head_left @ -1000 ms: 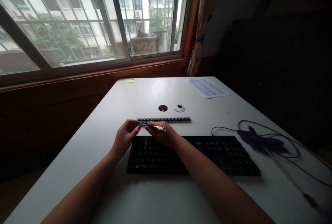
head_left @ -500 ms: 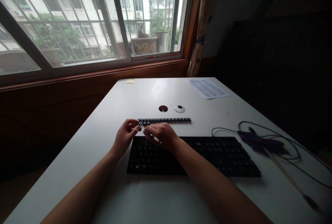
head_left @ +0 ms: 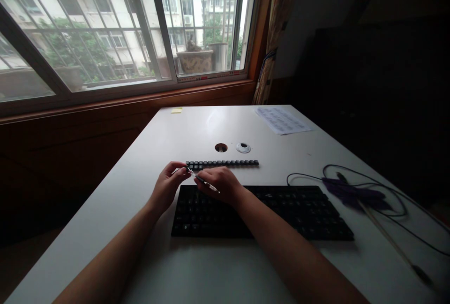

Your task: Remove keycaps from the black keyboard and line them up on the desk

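Observation:
My right hand (head_left: 220, 183) is closed around a wire keycap puller (head_left: 211, 187), whose thin metal wires point left toward my other hand. My left hand (head_left: 169, 183) pinches at the wire ends, where a small dark keycap (head_left: 187, 168) partly shows between the fingers. Both hands are above the upper left part of a black keyboard (head_left: 288, 210). Just beyond the fingers, a row of loose black keycaps (head_left: 228, 163) lies on the white table (head_left: 147, 257), with several more in a short second row partly hidden by my hands.
A cable (head_left: 305, 174) runs from the keyboard to a dark purple cloth (head_left: 355, 193) and a thin stick (head_left: 386, 238) on the right. Behind the keycaps are a round hole (head_left: 221, 147) and a grommet cover (head_left: 243, 148). Printed papers (head_left: 283, 120) and a yellow sticky note (head_left: 176, 110) lie farther back.
My left fingers have shifted slightly and closed more at the wire ends. The puller in my right hand has turned a little; the rest stays as it was.

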`<state>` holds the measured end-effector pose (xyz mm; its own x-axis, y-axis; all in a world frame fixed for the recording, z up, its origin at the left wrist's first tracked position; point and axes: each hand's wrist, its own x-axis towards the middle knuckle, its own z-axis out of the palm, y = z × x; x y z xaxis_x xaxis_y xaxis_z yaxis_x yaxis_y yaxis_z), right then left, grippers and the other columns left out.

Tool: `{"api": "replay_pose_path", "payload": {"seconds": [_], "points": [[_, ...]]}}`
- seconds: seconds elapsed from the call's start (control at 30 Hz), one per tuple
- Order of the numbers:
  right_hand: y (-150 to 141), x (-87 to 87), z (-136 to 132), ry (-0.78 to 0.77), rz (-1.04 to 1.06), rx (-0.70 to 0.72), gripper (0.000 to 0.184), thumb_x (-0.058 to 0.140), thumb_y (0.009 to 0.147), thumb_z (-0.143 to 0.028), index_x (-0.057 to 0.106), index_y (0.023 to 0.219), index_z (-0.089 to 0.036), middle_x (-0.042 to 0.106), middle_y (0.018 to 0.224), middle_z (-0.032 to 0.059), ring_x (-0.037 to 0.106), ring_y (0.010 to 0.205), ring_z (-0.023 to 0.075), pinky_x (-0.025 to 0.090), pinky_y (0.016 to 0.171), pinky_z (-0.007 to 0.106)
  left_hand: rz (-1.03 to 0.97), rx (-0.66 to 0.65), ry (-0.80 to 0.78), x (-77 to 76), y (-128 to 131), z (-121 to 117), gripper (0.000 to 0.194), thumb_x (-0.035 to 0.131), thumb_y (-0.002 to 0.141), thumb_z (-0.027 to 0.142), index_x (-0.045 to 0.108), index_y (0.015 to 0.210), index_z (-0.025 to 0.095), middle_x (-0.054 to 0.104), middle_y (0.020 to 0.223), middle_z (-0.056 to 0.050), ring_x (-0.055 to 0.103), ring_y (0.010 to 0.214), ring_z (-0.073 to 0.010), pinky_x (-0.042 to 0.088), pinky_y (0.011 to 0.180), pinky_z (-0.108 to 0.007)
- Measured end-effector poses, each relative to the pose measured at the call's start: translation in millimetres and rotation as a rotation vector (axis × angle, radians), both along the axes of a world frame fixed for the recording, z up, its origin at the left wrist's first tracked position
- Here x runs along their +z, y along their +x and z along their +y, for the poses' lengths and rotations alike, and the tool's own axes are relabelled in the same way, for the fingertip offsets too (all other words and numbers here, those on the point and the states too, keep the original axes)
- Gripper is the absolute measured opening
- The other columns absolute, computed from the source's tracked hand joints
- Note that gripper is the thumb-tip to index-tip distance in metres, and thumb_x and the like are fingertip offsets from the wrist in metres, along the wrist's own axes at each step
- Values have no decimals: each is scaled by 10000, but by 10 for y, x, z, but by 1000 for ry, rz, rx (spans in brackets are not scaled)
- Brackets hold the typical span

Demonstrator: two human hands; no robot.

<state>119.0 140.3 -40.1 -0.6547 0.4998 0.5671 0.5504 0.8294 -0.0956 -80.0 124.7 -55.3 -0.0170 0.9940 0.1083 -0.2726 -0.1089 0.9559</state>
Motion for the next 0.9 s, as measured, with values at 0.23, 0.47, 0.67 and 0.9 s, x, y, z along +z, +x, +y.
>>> {"api": "replay_pose_path", "payload": {"seconds": [0.23, 0.47, 0.67, 0.9], "points": [[9, 20, -12, 9, 6, 31, 258, 434, 958, -316, 556, 764, -199, 620, 663, -16, 525, 567, 100, 253, 533, 262, 17, 78, -21, -29, -53, 49, 196, 753, 747, 286, 643, 870, 181, 634, 804, 7, 585, 772, -125, 461, 727, -239], [25, 28, -28, 69, 38, 38, 263, 459, 921, -294, 534, 689, -195, 564, 614, -23, 475, 536, 98, 271, 539, 265, -1, 72, -8, -25, -71, 42, 177, 746, 744, 259, 621, 845, 187, 604, 791, 20, 551, 745, -122, 442, 721, -247], [37, 19, -15, 103, 179, -51, 286, 502, 892, -279, 497, 617, -200, 491, 612, -19, 446, 570, 114, 321, 593, 275, 43, 74, 12, -27, -75, 44, 165, 745, 748, 242, 627, 845, 180, 615, 848, 1, 556, 784, -132, 433, 749, -261], [63, 79, 27, -45, 426, -208, 283, 478, 928, -246, 491, 649, -199, 503, 732, 24, 492, 706, 152, 401, 686, 292, 55, 59, 12, 11, -49, 19, 164, 750, 734, 253, 633, 824, 180, 628, 836, -6, 557, 768, -138, 417, 727, -264]]}}
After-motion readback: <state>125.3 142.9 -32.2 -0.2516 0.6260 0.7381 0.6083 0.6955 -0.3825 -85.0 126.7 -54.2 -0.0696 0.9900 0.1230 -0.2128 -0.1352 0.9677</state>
